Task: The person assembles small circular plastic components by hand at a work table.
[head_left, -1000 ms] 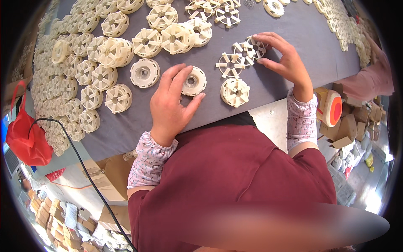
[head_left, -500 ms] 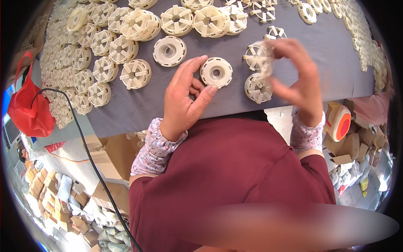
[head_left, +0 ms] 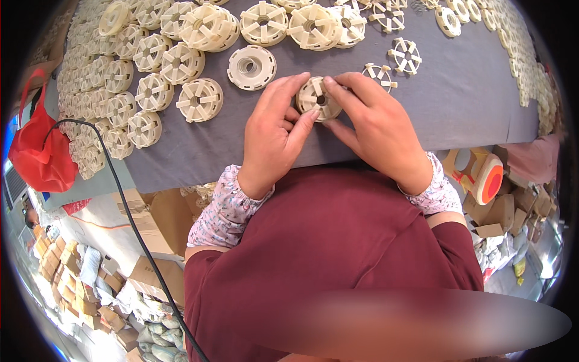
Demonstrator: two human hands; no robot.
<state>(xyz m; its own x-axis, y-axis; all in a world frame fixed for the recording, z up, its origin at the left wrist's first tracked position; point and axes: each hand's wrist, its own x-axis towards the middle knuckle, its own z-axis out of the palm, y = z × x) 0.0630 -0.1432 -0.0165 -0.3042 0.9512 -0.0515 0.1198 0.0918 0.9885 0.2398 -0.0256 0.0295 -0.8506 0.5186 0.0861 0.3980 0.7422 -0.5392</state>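
Between my two hands is a round cream plastic piece (head_left: pixel 313 113), with a spoked cap on its top face. My left hand (head_left: pixel 268 136) is curled round its left side, thumb at the near edge and fingers at the far edge. From the right, my right hand (head_left: pixel 383 130) closes on the spoked top with fingertips and thumb. Just beyond the left fingers lies an open cream disc (head_left: pixel 265 73) with a coil spring in its centre. Past the right hand are a loose spoked cap (head_left: pixel 379 73) and another spoked cap (head_left: pixel 405 57).
Many cream spoked discs (head_left: pixel 200 100) cover the left and far side of the grey table (head_left: pixel 470 108). Thin rings (head_left: pixel 448 22) line the far right. A red bag (head_left: pixel 41 145) hangs at the left edge, beside a black cable (head_left: pixel 129 223). Cardboard boxes (head_left: pixel 158 277) stand below.
My right hand has moved left from among the loose caps to the piece at my left hand. Its open spring centre is now covered by a spoked cap.
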